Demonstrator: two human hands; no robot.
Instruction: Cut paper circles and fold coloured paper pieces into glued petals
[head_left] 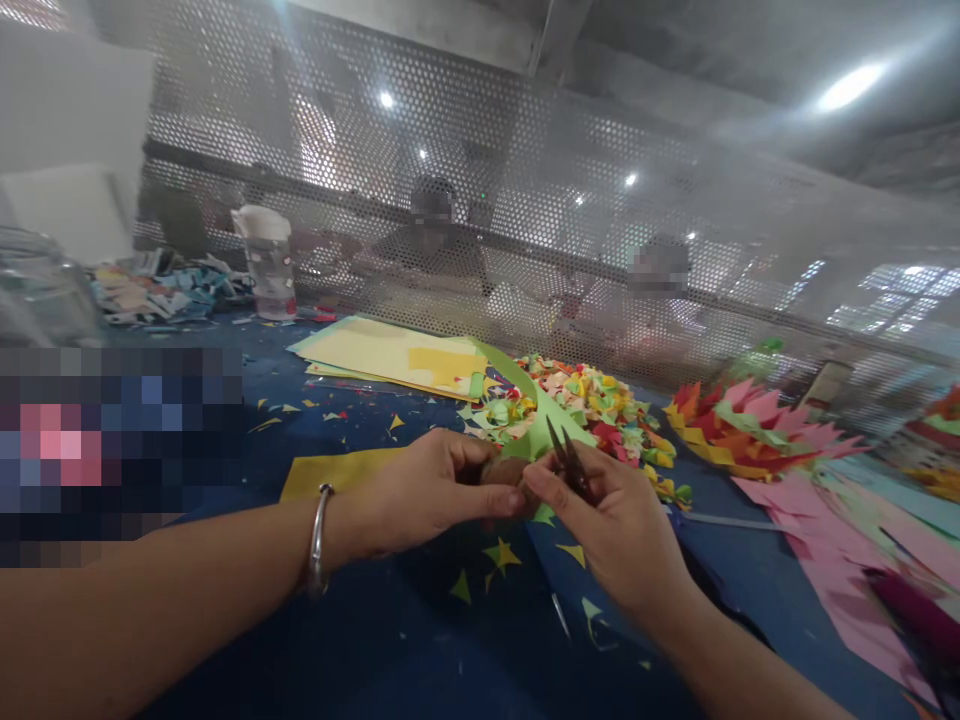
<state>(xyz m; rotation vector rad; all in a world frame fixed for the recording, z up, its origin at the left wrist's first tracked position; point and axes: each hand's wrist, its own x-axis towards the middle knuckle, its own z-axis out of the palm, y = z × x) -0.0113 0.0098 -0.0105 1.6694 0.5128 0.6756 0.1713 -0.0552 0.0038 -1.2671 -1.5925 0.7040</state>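
My left hand [431,490], with a metal bangle [319,540] on the wrist, pinches the lower end of a light green paper strip [536,415] that curls up and away from me. My right hand [615,515] is closed around small dark scissors [566,462], whose blades point up against the green paper. Both hands meet over a dark blue table cover [420,640] strewn with yellow and green paper scraps [499,555].
A heap of coloured paper cuttings [600,400] lies just beyond the hands. Yellow sheets [397,355] lie at the back, a yellow piece [330,472] near my left hand, pink sheets [832,540] and zigzag-cut paper [750,430] to the right. A cup [266,260] stands before a perforated screen [525,200] with people behind.
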